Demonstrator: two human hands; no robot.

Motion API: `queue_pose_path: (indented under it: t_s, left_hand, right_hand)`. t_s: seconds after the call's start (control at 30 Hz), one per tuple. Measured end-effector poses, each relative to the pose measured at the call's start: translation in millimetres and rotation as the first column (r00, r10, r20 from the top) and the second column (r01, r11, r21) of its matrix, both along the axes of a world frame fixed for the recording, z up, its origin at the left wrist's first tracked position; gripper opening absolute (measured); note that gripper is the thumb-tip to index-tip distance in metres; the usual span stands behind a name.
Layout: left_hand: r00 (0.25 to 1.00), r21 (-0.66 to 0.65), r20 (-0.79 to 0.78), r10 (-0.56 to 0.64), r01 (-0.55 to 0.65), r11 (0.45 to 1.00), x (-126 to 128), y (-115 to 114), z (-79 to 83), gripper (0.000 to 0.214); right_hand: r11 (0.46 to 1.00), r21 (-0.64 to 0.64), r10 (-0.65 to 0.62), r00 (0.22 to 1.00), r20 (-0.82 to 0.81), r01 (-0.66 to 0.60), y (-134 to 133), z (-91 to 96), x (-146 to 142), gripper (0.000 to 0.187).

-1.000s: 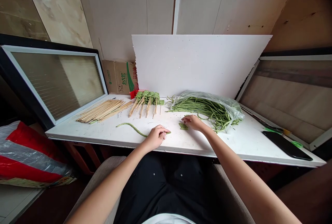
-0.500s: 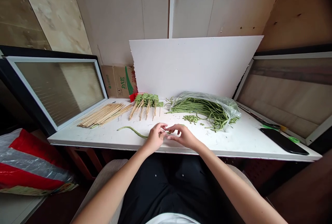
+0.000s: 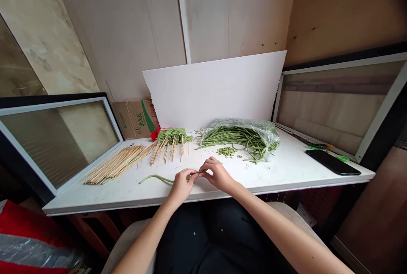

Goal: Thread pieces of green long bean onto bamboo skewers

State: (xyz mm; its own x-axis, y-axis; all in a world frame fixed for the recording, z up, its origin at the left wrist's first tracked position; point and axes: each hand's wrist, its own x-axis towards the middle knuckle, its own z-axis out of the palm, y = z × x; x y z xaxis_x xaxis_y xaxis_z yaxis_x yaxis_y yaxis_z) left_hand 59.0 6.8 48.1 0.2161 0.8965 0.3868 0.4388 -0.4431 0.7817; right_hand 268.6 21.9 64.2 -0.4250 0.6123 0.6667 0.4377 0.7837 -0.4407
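Observation:
A long green bean [image 3: 155, 176] trails leftward over the white table from between my fingers. My left hand [image 3: 183, 184] is closed on it near the front edge. Close beside it, my right hand [image 3: 218, 175] pinches the bean's other part, its fingertips almost meeting those of the left. The fingers partly hide the held stretch of bean. Beyond my hands lie skewered bean pieces [image 3: 173, 135] with their sticks pointing toward me. To the right of these is a clear plastic bag [image 3: 270, 132] full of long beans [image 3: 235, 136].
Loose bamboo skewers [image 3: 119, 164] lie at the left. Short bean bits [image 3: 226, 151] are heaped in front of the bag. A black phone [image 3: 333, 162] rests at the right, near a green band [image 3: 342, 159]. A white board [image 3: 216, 92] and a carton [image 3: 135, 117] stand behind.
The head view has tilted and shifted. My right hand has closed from a looser pose onto the bean, and both hands now grip it close together.

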Motion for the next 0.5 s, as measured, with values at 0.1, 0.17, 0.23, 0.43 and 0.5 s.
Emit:
queue_pose_path:
  t_s: [0.1, 0.17, 0.23, 0.43, 0.5]
  left_hand:
    - [0.999, 0.057, -0.026, -0.035, 0.037, 0.998, 5.4, -4.2, 2.2, 0.031]
    - [0.997, 0.098, -0.059, -0.047, 0.053, 0.994, 8.2, -6.6, 3.4, 0.03]
    - [0.996, 0.11, -0.079, -0.049, 0.058, 0.992, 9.8, -8.1, 3.3, 0.034]
    - [0.99, 0.02, 0.056, -0.133, 0.132, 0.991, 9.8, -3.9, -3.9, 0.042]
    - [0.982, 0.027, 0.099, -0.158, 0.156, 0.987, 9.6, -1.1, -5.7, 0.044]
  right_hand:
    - [1.0, 0.0, -0.021, 0.999, -0.034, 0.021, -1.2, -2.8, -2.7, 0.015]
    - [1.0, -0.027, -0.015, 0.998, -0.068, 0.013, -1.4, -6.0, -3.5, 0.024]
    - [0.998, -0.067, 0.012, 0.994, -0.112, -0.019, -1.7, -9.4, -4.0, 0.027]
    - [0.973, -0.21, 0.041, 0.966, -0.254, -0.097, 0.5, -17.7, -7.4, 0.015]
    - [0.954, -0.253, 0.082, 0.952, -0.293, -0.161, 2.0, -19.7, -8.5, 0.01]
